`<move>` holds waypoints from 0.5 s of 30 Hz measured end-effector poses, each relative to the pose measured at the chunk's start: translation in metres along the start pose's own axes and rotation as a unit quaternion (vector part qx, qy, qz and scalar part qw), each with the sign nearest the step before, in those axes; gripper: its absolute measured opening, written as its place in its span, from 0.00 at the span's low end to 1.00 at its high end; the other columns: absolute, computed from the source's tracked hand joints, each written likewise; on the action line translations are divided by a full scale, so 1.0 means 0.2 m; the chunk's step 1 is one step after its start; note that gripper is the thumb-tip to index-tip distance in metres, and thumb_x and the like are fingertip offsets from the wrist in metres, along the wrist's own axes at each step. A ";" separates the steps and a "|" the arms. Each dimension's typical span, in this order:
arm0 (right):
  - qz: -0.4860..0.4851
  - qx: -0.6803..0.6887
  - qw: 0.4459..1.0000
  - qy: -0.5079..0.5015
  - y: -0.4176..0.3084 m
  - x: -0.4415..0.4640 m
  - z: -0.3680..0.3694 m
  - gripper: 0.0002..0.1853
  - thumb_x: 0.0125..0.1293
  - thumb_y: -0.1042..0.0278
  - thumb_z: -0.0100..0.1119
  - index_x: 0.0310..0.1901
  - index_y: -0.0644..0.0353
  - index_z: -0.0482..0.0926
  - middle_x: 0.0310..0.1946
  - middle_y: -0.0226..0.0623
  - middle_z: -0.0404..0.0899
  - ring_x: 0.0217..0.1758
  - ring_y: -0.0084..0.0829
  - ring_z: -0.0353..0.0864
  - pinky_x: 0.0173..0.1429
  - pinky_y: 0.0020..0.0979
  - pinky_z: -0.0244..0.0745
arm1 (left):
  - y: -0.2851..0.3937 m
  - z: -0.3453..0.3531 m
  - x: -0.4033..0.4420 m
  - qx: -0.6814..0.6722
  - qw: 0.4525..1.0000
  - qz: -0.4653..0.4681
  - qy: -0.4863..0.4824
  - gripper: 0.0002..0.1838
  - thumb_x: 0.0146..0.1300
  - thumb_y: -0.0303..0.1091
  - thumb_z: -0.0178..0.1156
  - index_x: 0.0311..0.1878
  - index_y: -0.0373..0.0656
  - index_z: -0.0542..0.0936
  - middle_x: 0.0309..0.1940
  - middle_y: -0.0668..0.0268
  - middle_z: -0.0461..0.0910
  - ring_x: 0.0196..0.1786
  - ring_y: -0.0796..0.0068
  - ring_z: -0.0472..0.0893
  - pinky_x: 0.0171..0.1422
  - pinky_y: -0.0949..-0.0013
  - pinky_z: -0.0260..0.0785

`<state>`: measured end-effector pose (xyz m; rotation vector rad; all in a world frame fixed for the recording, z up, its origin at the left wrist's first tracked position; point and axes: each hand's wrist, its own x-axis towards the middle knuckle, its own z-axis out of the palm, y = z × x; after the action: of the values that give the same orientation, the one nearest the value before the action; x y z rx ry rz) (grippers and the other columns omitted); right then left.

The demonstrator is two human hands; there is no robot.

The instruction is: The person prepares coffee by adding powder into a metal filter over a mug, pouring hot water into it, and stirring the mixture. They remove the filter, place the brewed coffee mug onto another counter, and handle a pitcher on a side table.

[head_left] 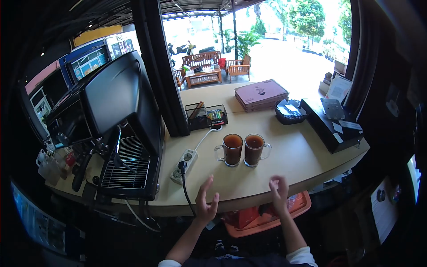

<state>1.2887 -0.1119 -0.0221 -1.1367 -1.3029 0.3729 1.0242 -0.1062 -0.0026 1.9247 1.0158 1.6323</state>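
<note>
Two glass mugs of brown drink stand upright side by side on the wooden counter (293,167). The left mug (232,151) has its handle turned left, and the right mug (254,151) has its handle turned right. My left hand (206,200) is raised at the counter's front edge, below and left of the mugs, fingers apart and holding nothing. Across from it, my right hand (279,192) is below and right of the mugs, slightly blurred, with its fingers partly curled and nothing visible in it. Neither hand touches a mug.
An espresso machine (118,102) stands left. A power strip (184,166) with a black plug lies left of the mugs. Behind are a black mesh organizer (206,116), pink menus (261,94), a black basket (291,111) and a black box (331,127). An orange tray (249,229) sits below.
</note>
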 end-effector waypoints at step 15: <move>0.131 -0.207 0.630 -0.737 0.89 -1.74 -0.18 0.18 0.62 0.54 0.52 0.36 0.61 0.84 0.38 0.53 0.82 0.43 0.51 0.83 0.48 0.46 0.77 | -0.38 -0.41 -1.76 0.177 0.896 -0.375 -0.160 0.24 0.59 0.41 0.62 0.56 0.38 0.76 0.49 0.51 0.80 0.52 0.56 0.80 0.58 0.59 0.71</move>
<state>1.2808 -0.3175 -0.3571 -1.3854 -2.7557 1.5064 0.9091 -0.3333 -0.2713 1.5953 1.7069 0.7056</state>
